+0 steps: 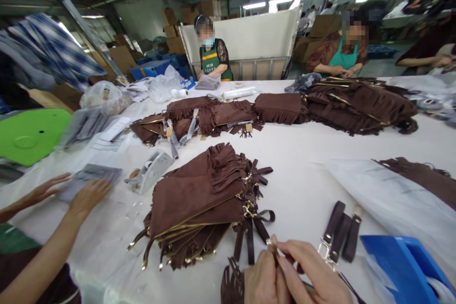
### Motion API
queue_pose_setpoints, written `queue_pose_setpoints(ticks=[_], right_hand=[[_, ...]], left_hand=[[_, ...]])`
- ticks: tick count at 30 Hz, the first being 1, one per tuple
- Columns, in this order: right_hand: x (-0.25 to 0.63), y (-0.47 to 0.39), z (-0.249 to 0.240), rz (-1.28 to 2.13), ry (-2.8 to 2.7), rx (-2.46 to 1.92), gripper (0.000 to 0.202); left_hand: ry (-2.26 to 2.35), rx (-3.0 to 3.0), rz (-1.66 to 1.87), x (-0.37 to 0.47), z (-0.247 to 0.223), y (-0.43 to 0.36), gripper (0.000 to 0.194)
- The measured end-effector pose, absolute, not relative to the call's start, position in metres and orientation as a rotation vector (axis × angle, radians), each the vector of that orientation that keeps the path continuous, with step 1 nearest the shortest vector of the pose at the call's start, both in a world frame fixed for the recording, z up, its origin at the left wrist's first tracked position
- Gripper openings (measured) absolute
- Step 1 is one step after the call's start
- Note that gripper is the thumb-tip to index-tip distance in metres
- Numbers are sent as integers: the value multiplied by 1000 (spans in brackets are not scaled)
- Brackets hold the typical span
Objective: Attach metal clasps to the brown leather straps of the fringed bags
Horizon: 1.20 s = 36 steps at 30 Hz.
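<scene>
My left hand (pixel 262 278) and my right hand (pixel 313 270) meet at the bottom, right of centre, with their fingers pinched together. A small metal clasp (pixel 270 242) shows at the fingertips, and a dark strap runs between the hands. Brown fringe (pixel 232 282) sticks out beside my left hand; the rest of that piece is hidden. Just beyond lies a stack of brown fringed pouches (pixel 195 194) with gold zippers, metal clips and strap loops. To the right of my right hand are several dark brown wrist straps (pixel 337 230) with metal clasps.
A blue tape dispenser (pixel 402 266) stands at the lower right, near white plastic sheeting (pixel 392 190). Another tape dispenser (pixel 151 171) sits left of the stack. More fringed pouches (pixel 359 104) line the far side. At left, a co-worker's hands (pixel 89 194) rest on a grey packet.
</scene>
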State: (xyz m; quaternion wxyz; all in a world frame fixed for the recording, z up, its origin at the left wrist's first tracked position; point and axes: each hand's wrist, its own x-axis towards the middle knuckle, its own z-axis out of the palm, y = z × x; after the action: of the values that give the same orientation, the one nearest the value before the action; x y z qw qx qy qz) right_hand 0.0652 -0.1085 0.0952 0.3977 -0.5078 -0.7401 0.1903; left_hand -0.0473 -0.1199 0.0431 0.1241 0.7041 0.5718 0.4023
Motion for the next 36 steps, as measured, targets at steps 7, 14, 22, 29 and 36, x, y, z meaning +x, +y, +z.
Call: queue_pose_setpoints(ticks=[7, 14, 22, 29, 36], right_hand=[[55, -104, 93, 154, -1842, -1377, 16], [64, -100, 88, 23, -1969, -1267, 18], [57, -96, 61, 1127, -1296, -1637, 30], [103, -103, 23, 928, -1341, -1925, 34], [139, -154, -1, 727, -1717, -1887, 32]], left_hand=[[1671, 2147, 1201, -74, 48, -104, 34], [1576, 2161, 1204, -83, 51, -98, 38], [1701, 2120, 1239, -38, 18, -117, 40], [1475, 1554, 864, -60, 36, -105, 35], [1317, 1064, 567, -82, 48, -105, 48]])
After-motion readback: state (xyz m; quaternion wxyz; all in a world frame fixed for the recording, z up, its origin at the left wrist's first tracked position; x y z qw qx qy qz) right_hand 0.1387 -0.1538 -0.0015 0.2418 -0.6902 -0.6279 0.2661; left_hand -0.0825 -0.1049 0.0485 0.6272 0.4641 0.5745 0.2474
